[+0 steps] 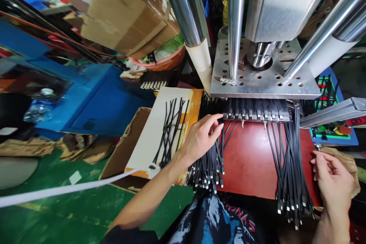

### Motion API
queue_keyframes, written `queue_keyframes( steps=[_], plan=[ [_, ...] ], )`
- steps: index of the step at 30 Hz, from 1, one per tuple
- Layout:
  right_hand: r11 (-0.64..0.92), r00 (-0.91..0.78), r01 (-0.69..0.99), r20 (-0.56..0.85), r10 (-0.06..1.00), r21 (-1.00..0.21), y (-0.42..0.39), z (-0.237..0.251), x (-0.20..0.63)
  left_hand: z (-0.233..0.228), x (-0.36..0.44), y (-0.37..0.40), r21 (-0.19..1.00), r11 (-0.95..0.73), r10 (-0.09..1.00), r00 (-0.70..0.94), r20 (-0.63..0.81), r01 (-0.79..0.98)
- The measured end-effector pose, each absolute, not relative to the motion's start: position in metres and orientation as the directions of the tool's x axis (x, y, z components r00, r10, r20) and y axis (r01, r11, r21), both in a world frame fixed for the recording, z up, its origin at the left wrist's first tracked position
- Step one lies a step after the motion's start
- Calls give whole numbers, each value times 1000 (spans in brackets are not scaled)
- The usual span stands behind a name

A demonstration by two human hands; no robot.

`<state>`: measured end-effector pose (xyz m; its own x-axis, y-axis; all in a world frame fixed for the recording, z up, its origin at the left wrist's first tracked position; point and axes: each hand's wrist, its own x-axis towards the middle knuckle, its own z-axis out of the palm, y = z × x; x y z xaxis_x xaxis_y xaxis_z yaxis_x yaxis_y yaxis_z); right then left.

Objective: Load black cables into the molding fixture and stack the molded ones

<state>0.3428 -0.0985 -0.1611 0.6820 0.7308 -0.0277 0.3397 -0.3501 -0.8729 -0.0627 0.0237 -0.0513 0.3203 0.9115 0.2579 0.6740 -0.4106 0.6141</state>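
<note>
- Steel press (265,72) stands over the red counter (251,160).
- Black strap bundles (210,164) hang off the counter's near edge.
- Left hand (200,139), grip spread, rests on the left bundle.
- Right hand (333,179), fingers loosely curled and empty, sits beside the right bundle (290,167).

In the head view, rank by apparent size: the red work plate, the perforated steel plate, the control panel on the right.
1. Red work plate, largest.
2. Perforated steel plate, close behind; it sits farther from the camera, so the order is unsure.
3. Control panel, smallest, partly hidden.
</note>
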Motion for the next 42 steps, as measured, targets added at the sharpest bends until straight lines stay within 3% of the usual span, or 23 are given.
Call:
queue_keyframes(
  steps=[14,16,18,21,24,32,38,42],
  plan=[
    [-313,676,276,-48,735,-909,-97,-164,344,-56,-51,81,340,-610,788,501,359,716],
    [-316,676,275,-51,735,-908,-96,-163,344,-56,-50,82,395,-598,797,467,384,697],
    [-312,675,275,-49,736,-909,-96,-162,344,-57,-48,83,553,-533,845,372,383,641],
    [-306,671,282,-41,741,-909,-97,-161,343,-61,-44,83,802,-355,935,206,290,480],
    [-313,671,295,-37,740,-903,-97,-160,343,-64,-43,81,921,-221,973,132,188,320],
    [-324,673,285,-52,738,-902,-96,-157,341,-60,-48,71,948,-179,981,117,153,262],
    [-378,609,384,-77,790,-843,-93,-155,348,-36,-65,-3,821,-280,948,277,155,498],
    [-365,484,535,-78,871,-762,-72,-150,351,-52,-83,-65,814,-206,978,112,174,543]
  ],
)
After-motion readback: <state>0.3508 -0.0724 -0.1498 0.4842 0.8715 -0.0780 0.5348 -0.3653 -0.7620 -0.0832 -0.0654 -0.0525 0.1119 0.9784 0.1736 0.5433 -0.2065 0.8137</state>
